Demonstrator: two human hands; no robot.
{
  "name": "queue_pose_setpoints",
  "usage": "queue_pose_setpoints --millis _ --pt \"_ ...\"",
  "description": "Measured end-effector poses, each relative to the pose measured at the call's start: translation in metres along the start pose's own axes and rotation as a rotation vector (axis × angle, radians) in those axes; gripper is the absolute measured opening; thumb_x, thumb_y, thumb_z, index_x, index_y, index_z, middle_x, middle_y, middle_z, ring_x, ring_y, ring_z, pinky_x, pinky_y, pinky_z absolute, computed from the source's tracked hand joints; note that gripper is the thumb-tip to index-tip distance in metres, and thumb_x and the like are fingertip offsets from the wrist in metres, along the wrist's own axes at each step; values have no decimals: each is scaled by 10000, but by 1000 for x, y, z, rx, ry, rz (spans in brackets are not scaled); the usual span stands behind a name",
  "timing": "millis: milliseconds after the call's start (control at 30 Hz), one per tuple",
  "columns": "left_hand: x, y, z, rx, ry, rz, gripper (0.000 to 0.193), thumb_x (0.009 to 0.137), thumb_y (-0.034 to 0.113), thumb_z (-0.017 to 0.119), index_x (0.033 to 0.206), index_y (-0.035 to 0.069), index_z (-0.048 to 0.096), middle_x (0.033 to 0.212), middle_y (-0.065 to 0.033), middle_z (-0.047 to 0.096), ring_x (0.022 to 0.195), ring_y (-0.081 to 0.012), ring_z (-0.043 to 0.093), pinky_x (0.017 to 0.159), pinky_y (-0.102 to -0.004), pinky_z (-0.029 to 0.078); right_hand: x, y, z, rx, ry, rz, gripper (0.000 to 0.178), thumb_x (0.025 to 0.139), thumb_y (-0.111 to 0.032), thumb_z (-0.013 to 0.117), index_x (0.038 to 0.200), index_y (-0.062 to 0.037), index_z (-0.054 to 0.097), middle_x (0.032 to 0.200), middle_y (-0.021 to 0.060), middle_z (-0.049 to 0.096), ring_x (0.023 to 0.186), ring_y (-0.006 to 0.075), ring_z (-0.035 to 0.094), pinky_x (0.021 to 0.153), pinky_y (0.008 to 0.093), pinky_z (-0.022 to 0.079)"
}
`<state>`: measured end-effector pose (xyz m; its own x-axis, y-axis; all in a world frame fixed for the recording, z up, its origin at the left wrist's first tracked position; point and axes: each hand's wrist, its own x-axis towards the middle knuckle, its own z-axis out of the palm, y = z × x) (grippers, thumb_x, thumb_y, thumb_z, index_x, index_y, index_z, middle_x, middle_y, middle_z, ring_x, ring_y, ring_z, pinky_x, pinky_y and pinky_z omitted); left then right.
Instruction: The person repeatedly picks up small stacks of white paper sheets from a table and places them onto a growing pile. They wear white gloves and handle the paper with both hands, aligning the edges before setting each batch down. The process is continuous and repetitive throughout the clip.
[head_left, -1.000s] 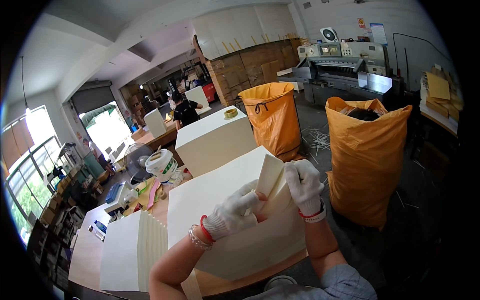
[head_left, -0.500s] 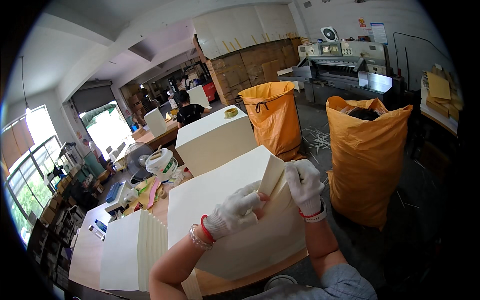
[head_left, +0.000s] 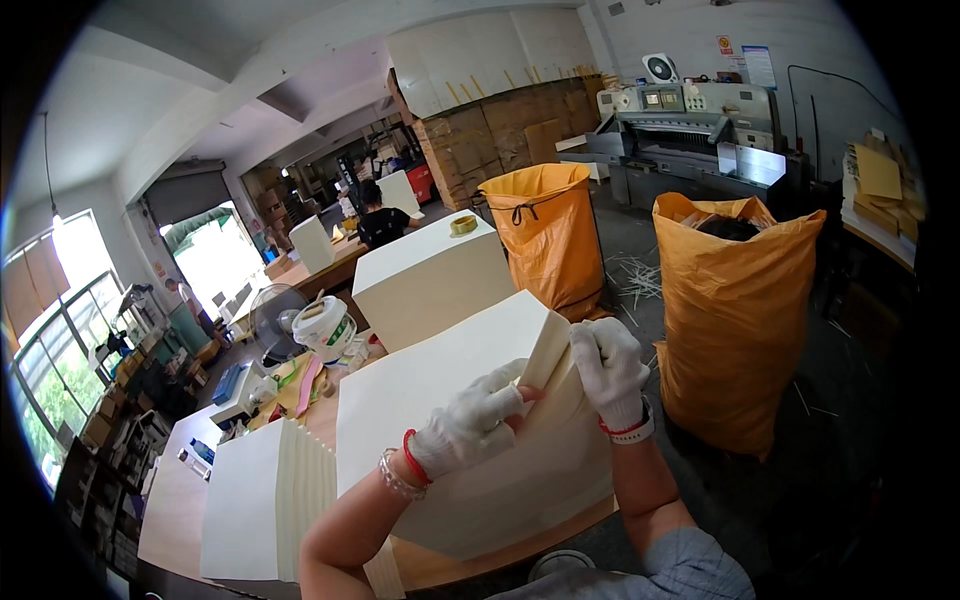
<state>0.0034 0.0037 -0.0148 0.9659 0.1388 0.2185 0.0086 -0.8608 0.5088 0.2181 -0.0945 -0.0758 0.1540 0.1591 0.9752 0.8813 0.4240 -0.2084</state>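
Note:
A tall stack of white paper stands in front of me, its upper sheets lifted apart from those below along the right side. My left hand, in a white knit glove with bare fingertips, lies across the near edge with its fingers closed on the upper sheets. At the right corner my right hand, gloved too, is curled closed against the stack; the glove hides what its fingers grip. Left of this stack sits a lower pile of paper, its side showing several stepped layers.
Behind stands another white paper stack with a tape roll on top. Two orange sacks stand at the right. A white bucket and a fan are at the left. A person sits farther back.
Almost nothing differs. The gap by the lifted sheets at the right corner has shifted slightly, while both hands keep their places.

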Motion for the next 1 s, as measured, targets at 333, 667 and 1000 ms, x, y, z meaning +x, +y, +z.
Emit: queue_pose_setpoints --millis 333,667,1000 --pt "1 1 5 87 129 21 433 787 90 814 1192 102 662 1552 -218 407 1365 -389 491 1076 -402 464 -4 7 2 -275 89 -250 392 802 96 685 1181 43 602 814 87 481 657 227 505 571 345 455" --pt "2 -3 1 43 68 93 415 776 65 793 1160 78 636 1449 -211 493 1210 -380 583 966 -417 508 -2 6 -2 -69 -30 -108 361 817 98 672 1163 33 596 834 95 487 668 224 521 574 348 464" --pt "0 -10 9 107 190 81 475 752 105 835 1190 136 653 1553 -214 402 1330 -420 491 1047 -441 464 -8 8 1 -99 48 -124 327 867 77 657 1183 28 591 793 84 484 661 234 521 563 361 443"
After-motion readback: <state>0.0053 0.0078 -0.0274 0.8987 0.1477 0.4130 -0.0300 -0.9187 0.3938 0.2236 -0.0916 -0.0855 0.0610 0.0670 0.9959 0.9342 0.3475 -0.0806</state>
